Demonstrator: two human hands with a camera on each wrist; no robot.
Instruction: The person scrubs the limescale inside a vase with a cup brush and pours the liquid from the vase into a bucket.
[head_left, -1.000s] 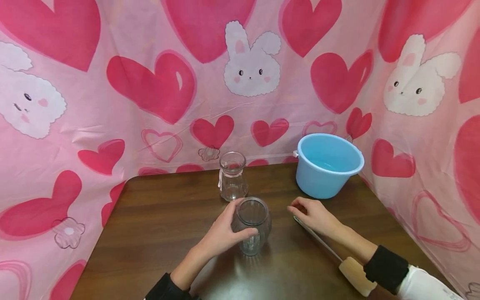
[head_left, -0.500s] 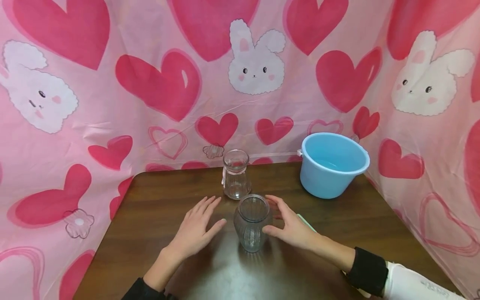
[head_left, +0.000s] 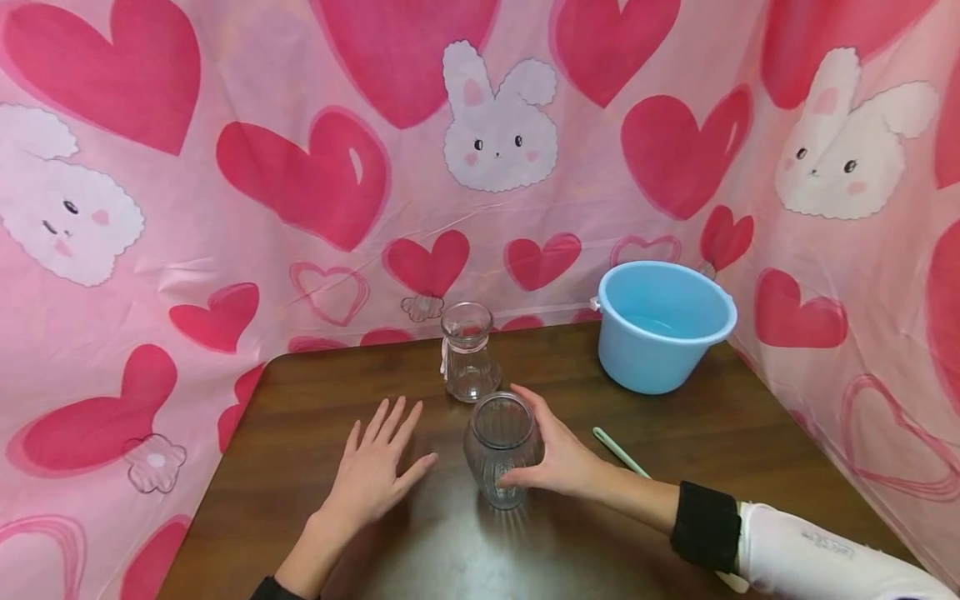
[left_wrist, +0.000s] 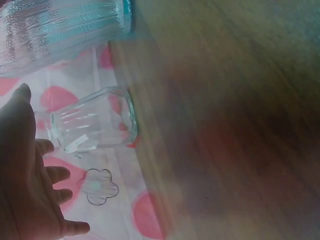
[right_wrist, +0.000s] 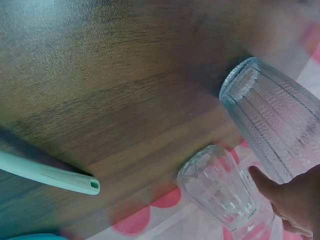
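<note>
A ribbed clear glass vase (head_left: 487,460) stands upright near the middle of the table. My right hand (head_left: 561,457) holds it from the right, thumb at the front and fingers round the far side near the rim; some fingertips are hidden. Left of the vase, my left hand (head_left: 372,471) hovers or rests over the table with fingers spread and nothing held. The right wrist view shows the same ribbed vase (right_wrist: 272,112) beside my right thumb. Just behind it stands a second clear glass vase (head_left: 471,373) with a pink ribbon at its neck.
A light blue bucket (head_left: 651,365) stands at the back right of the brown table (head_left: 322,400). A long tool with a pale green handle (head_left: 619,452) lies partly under my right forearm. Pink heart-printed cloth (head_left: 330,200) hangs behind and at both sides.
My left hand has let go of the ribbed vase and moved left. My right hand has come from above the green-handled tool to the vase's right side and taken hold there.
</note>
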